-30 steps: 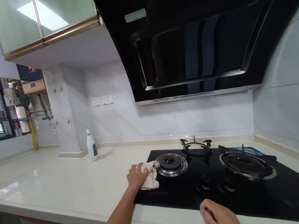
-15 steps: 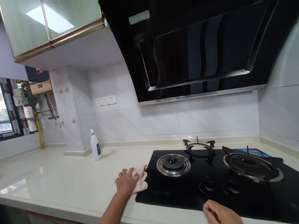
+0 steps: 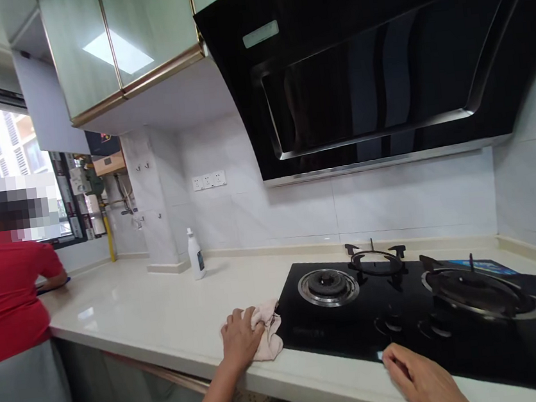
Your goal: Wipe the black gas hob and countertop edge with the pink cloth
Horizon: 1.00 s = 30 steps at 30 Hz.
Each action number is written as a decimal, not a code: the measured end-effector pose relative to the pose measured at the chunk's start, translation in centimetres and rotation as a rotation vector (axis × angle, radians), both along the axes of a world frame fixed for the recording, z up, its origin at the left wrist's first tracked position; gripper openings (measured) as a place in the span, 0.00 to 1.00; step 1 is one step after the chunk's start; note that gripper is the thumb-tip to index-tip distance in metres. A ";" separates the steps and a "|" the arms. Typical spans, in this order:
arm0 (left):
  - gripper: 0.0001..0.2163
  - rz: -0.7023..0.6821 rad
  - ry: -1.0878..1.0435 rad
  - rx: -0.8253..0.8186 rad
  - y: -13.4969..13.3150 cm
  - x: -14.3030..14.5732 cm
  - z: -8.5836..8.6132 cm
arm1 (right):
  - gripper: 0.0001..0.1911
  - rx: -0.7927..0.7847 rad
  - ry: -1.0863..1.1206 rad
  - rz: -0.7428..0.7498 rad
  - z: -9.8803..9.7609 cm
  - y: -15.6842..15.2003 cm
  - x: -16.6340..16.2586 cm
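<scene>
**My left grip (image 3: pixel 241 341) closed on a pale pink cloth (image 3: pixel 270 336)**

My fingers curl over the top of the cloth and press it down, so it stays in a thick wad under my palm instead of spreading out. It sits on the pale stone surface (image 3: pixel 131 320), touching the left edge of the black glass gas hob (image 3: pixel 484 357), with a fold poking up against the glass. Holding it this low and this bunched puts the pressure of my hand straight into the surface.

My right grip (image 3: pixel 424 378) lies at the front edge of the hob, just below the control knobs (image 3: pixel 393 325). Its fingers are loosely curved, with a small bluish glint at the fingertips; I cannot tell whether they are closed on anything or only resting there.

The nearer burner (image 3: pixel 328 286) is just beyond the cloth, while the far burner (image 3: pixel 479 293) sits to the right under a dark pan support. A white plastic bottle (image 3: pixel 195 256) stands well back by the tiled pillar, away from my hands, perhaps to keep it within reach but clear of the hob. Further left, a person in a red shirt (image 3: pixel 2 296) stands at the far end of the surface, with one hand resting on it.
</scene>
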<state>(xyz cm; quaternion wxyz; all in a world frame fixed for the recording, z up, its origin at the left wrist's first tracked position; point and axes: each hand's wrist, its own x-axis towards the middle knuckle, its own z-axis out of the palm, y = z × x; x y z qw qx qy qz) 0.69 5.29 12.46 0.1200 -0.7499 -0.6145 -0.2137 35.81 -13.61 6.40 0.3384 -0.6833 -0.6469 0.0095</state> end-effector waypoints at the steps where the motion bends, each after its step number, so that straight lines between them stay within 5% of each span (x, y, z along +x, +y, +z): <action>1: 0.19 0.003 -0.009 0.009 -0.2 0.0 -0.1 | 0.18 0.011 -0.007 -0.004 0.1 -0.1 -0.1; 10: 0.19 -0.005 -0.129 0.073 -3.1 -0.5 -1.0 | 0.18 0.167 -0.135 -0.104 0.0 -1.6 -0.7; 19: 0.19 -0.002 -0.203 0.086 -4.2 -0.4 -1.3 | 0.21 0.652 -0.613 -0.194 -5.9 -4.3 -1.2; 30: 0.19 -0.134 -0.112 0.059 -3.5 -3.1 -1.9 | 0.23 0.664 -0.599 -0.220 -5.5 -5.0 -2.1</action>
